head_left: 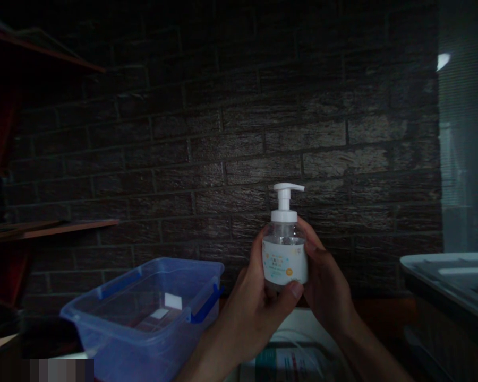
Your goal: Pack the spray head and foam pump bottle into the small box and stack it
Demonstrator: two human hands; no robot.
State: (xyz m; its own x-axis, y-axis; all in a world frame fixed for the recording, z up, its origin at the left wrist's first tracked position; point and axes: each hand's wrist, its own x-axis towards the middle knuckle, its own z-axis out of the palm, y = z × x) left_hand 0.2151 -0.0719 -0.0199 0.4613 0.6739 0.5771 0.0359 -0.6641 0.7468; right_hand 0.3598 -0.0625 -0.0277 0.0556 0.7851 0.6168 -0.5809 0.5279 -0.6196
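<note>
A clear pump bottle [284, 254] with a white pump head and a pale printed label is held upright in front of me, its nozzle pointing right. My left hand [255, 305] wraps its left side and base, with the thumb across the lower label. Around the right side and back, my right hand [329, 286] grips it too; some of its fingers are hidden behind the bottle. Left of my hands stands an open blue translucent plastic bin [123, 323] with a blue side handle and small white pieces visible within its walls.
A dark brick wall [207, 143] rises behind. Shelves [63, 227] jut in from the left. At right is a light-lidded container [454, 265] beside a pale glass-like panel [468, 159]. Below my hands lie a white object and a printed package [290, 363].
</note>
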